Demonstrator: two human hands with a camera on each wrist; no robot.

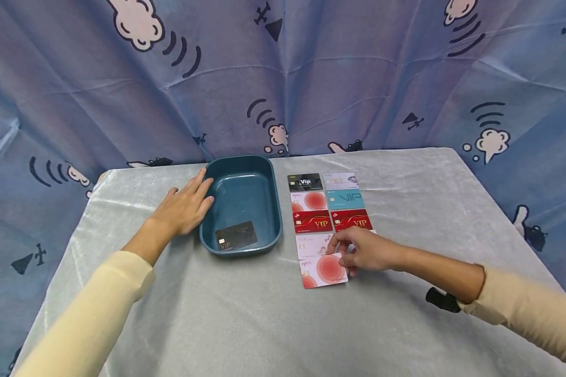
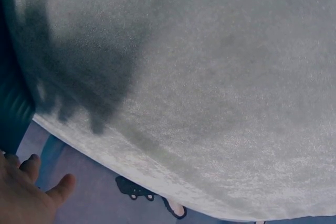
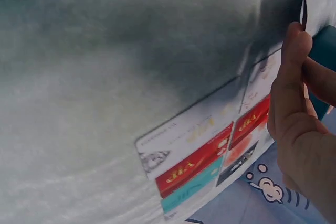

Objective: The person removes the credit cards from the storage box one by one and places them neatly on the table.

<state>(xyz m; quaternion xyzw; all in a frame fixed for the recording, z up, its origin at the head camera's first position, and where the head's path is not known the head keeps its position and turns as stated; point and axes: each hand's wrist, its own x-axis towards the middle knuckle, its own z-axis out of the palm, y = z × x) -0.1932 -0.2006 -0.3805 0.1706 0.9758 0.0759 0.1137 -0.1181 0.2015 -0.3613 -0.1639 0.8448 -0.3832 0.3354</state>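
Right now the right hand (image 1: 365, 251) is curled over the near end of a two-column grid of cards, thumb and fingertips pinching at the far right corner of the white card with the red circle (image 1: 324, 270), which lies flat on the grey tablecloth (image 1: 245, 314) as the nearest card in the left column; whether the corner has lifted off the cloth cannot be told. Its long axis runs left to right, slightly tilted, and it sits just left of and under the fingers, so this hand is by far the nearer. Just beyond it lies the pale VIP card (image 1: 313, 244), then two red VIP cards (image 1: 313, 221). The left hand (image 1: 185, 207) rests flat with straight fingers against the left rim of the teal tray (image 1: 273, 209), holding nothing. That tray, well to the left of the pinched card, already holds a dark VIP card (image 1: 236, 235)
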